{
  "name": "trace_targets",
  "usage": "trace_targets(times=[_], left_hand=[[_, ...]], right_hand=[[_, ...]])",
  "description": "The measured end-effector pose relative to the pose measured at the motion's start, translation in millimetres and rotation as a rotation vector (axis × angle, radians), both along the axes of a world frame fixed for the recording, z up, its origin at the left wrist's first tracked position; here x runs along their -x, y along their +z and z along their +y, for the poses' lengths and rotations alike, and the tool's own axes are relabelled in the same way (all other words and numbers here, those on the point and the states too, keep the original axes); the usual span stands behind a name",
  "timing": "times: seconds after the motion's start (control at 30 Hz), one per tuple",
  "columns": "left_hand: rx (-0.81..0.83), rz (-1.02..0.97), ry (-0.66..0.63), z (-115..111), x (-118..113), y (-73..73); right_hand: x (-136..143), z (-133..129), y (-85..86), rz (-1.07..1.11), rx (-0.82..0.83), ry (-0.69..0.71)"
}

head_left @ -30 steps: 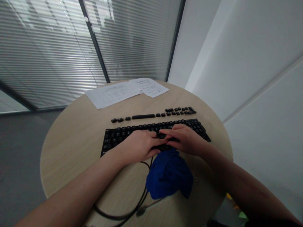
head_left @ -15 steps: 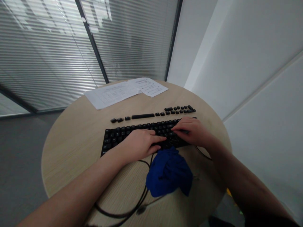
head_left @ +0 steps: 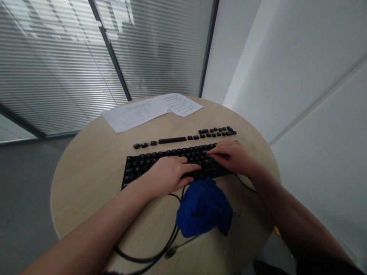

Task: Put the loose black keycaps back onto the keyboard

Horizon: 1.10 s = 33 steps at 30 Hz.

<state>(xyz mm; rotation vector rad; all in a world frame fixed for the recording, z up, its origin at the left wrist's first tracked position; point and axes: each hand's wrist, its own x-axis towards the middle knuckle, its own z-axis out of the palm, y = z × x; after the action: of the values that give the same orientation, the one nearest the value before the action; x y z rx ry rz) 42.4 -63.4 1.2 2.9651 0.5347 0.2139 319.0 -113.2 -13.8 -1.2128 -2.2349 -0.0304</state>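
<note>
A black keyboard lies across the middle of the round table, part of its lower right area without keycaps. My left hand rests over its centre, index finger stretched out toward the bare area and thumb at the front edge. On the right side, my right hand has its fingertips drawn together low over the keys; whatever is between them is hidden. Behind the keyboard, loose black keycaps stand in rows, among them a long space bar. A crumpled blue cloth sits in front of the keyboard.
Printed paper sheets lie at the table's far side. A black cable loops at the front left beside a thin brush-like tool. A white wall rises to the right, and blinds cover the glass behind.
Both hands keep nearly the same pose on the keyboard. The whole view has shifted very slightly; nothing else visibly moved.
</note>
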Motion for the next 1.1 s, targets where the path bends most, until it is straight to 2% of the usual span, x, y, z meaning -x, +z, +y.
trace_targets(times=[0.2, 0.43, 0.73, 1.1], left_hand=[[-0.007, 0.003, -0.022, 0, 2, -0.7], [-0.029, 0.021, -0.023, -1, 0, 0.2], [-0.031, 0.011, -0.026, -1, 1, -0.7], [-0.047, 0.027, -0.041, -2, 4, -0.7]], right_hand=[[-3, 1, -0.8, 0.017, 0.027, -0.029], [2, 2, -4.2, -0.077, 0.168, 0.140], [20, 1, -7.3, -0.118, 0.220, 0.112], [24, 1, -11.5, -0.013, 0.232, 0.142]])
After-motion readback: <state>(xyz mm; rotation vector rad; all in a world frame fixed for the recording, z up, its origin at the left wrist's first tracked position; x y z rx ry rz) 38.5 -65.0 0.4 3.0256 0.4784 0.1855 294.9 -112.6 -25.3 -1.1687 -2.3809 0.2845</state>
